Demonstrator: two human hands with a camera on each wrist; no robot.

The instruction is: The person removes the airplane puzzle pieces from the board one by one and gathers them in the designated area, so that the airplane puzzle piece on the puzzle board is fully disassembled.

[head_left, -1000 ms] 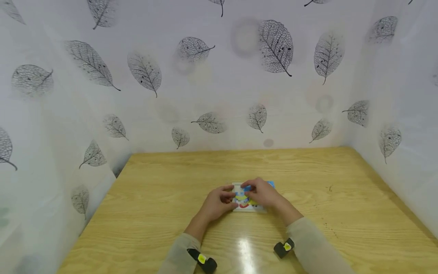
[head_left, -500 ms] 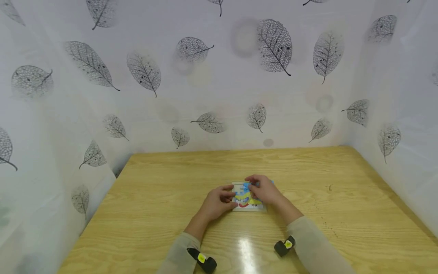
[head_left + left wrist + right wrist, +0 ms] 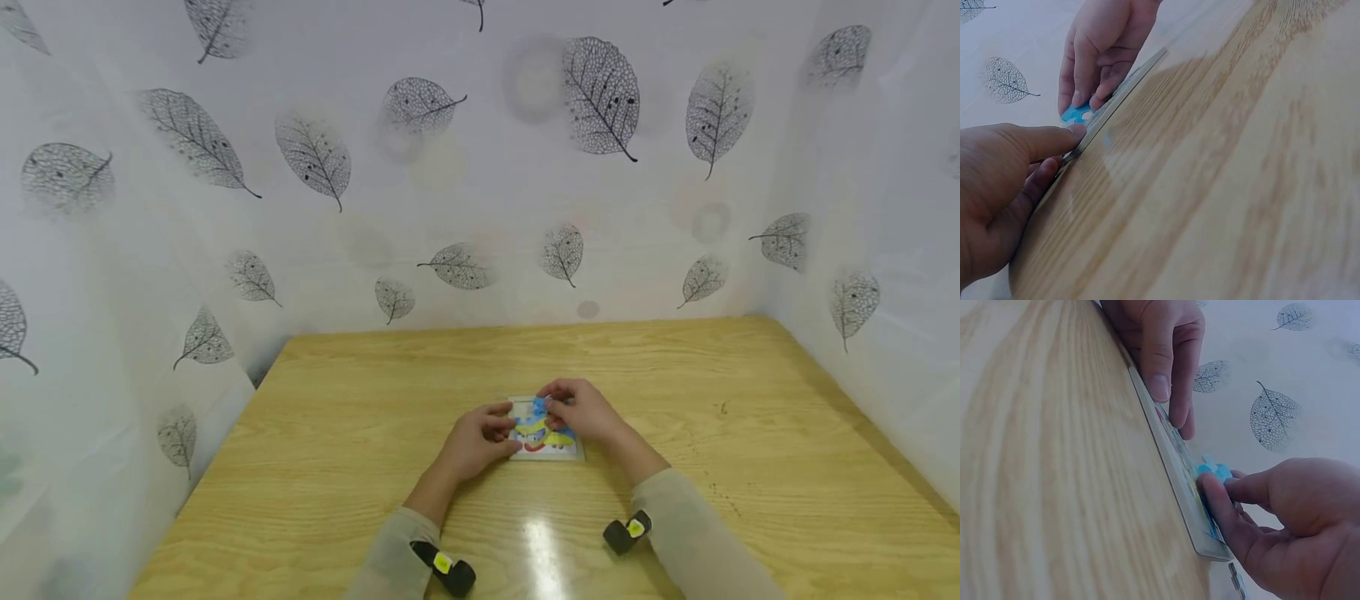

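A small jigsaw puzzle board (image 3: pixel 562 455) lies flat on the table, with a pale rim and a blue, yellow and red picture. My left hand (image 3: pixel 471 446) holds its left side, the thumb near the front corner and the fingers farther back along the edge. Over the back part of the board, my right hand (image 3: pixel 588 412) pinches a blue jigsaw piece (image 3: pixel 1213 469) between thumb and fingers. In the right wrist view the piece stands tilted above the board's surface. A pale bare patch shows at the board's back left. The right hand hides the back right corner.
The wooden table (image 3: pixel 375 400) extends around the board on every side. White cloth (image 3: pixel 495 183) with grey leaf prints hangs behind and along both sides. Past the board's corner in the right wrist view is a small grey, notched object (image 3: pixel 1237 581).
My right hand has shifted slightly back and right, uncovering more of the picture's middle and now covering the back right corner. The left hand stays at the board's left edge.
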